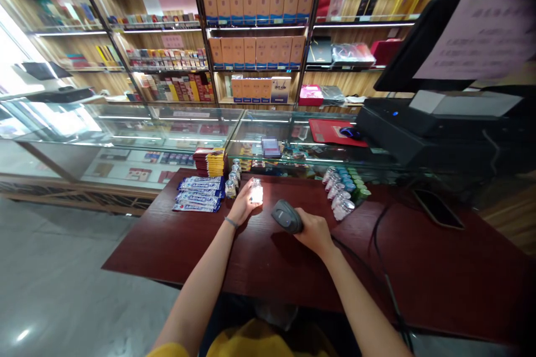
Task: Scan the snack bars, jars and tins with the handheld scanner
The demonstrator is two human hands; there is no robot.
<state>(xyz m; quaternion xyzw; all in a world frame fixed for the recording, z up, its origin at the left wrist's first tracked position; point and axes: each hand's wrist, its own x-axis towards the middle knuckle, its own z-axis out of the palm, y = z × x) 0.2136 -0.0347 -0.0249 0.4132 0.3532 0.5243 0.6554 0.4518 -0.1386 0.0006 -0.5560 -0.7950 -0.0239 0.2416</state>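
Note:
My left hand [243,204] is closed around a small bottle [257,192] with a silvery cap, its side washed out by bright light. A grey barcode scanner [286,216] is in my right hand [315,233], its head pointing toward the bottle. Just left of the held bottle stands a row of similar small bottles [230,188]. Blue-and-white long packets [199,194] lie stacked at the left, with red and yellow packs [210,162] behind them. Right of the scanner, rows of small pink, blue and green bottles [344,209] stand together.
The dark red table [259,268] meets a glass display counter [176,122]. At right are a phone [439,208], a black cable [387,279] and a black register with a monitor [422,44]. A mouse [350,132] rests on a red mat [329,131]. Stocked shelves [255,28] line the back.

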